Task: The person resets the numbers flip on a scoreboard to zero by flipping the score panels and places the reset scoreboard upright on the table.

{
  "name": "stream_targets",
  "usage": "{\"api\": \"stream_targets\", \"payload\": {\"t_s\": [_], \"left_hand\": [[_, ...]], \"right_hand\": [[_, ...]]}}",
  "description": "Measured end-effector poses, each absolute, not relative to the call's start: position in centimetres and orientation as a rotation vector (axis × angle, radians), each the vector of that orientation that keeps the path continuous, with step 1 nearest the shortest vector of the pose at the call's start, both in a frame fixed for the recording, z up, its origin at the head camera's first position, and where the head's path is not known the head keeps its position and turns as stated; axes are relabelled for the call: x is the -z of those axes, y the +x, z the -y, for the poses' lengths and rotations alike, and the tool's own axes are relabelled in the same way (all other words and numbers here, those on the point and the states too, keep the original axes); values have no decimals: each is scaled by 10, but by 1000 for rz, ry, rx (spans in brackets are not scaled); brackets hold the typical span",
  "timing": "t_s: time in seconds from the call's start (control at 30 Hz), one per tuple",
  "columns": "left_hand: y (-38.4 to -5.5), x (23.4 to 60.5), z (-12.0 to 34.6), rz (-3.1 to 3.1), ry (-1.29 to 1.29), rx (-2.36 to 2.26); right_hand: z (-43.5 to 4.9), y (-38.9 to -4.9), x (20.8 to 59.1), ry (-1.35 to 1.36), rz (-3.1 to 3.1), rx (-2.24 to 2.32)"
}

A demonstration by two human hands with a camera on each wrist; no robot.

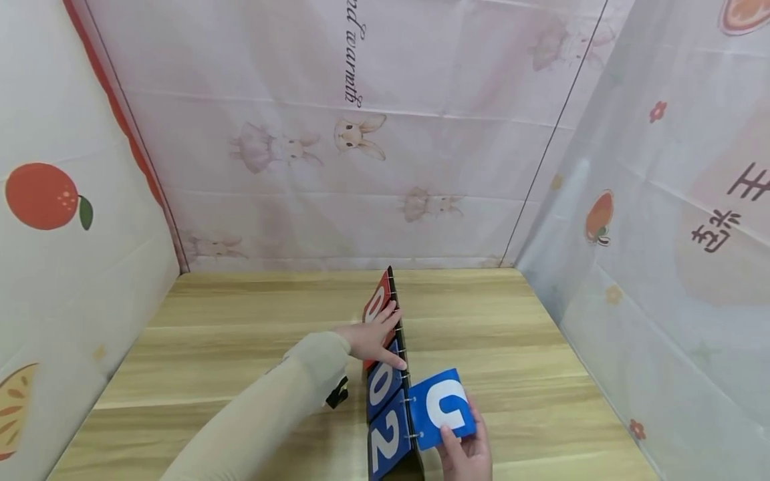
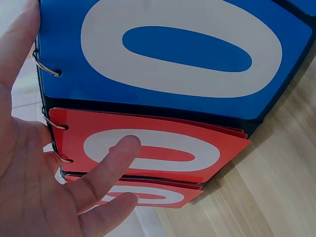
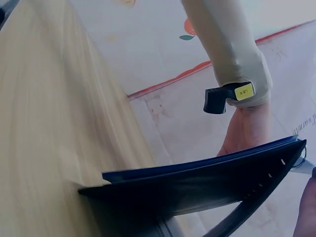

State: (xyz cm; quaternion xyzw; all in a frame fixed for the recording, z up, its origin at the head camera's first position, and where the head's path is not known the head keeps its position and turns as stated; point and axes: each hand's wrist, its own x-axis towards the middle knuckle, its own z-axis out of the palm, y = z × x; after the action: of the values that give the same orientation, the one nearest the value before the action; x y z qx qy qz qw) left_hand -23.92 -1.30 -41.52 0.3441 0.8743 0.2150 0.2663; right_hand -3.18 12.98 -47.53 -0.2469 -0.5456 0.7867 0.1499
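Observation:
A flip scoreboard (image 1: 412, 469) with a black stand stands on the table, its ring-bound number cards facing left. Its front shows red cards (image 2: 74, 123) with white zeros at the far end, and blue cards (image 1: 383, 421) reading 0 and 2 nearer. My left hand (image 1: 374, 339) lies across the top edge, fingers spread over the red cards and thumb along the rings. On the other side, my right hand (image 1: 472, 451) pinches a turned-over blue card (image 1: 424, 401) between thumb and fingers. This card still hangs on its two rings, and the thumb covers part of its white digit.
The wood-grain table (image 1: 240, 314) is enclosed by printed cloth at the back (image 1: 457, 153) and both sides. A black wrist camera (image 3: 222, 98) sits on my left cuff, beside the scoreboard.

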Motion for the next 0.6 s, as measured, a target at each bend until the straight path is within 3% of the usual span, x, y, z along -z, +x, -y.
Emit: {"api": "stream_targets", "payload": {"t_s": [0.2,0.3,0.4,0.5,0.6], "left_hand": [[-243,408,14,-2351,958,-596],[-243,408,14,-2343,950,-580],[-242,411,14,-2326,929,-560],[-241,411,12,-2322,928,-556],[-242,408,10,-2331,933,-572]], "right_hand": [[-136,-32,486,-594,1377,-2502],[-139,-31,489,-502,961,-2865],[-140,-31,488,-605,523,-3091],[-141,-30,482,-694,329,-3086],[-140,-30,480,-512,186,-3062]]}}
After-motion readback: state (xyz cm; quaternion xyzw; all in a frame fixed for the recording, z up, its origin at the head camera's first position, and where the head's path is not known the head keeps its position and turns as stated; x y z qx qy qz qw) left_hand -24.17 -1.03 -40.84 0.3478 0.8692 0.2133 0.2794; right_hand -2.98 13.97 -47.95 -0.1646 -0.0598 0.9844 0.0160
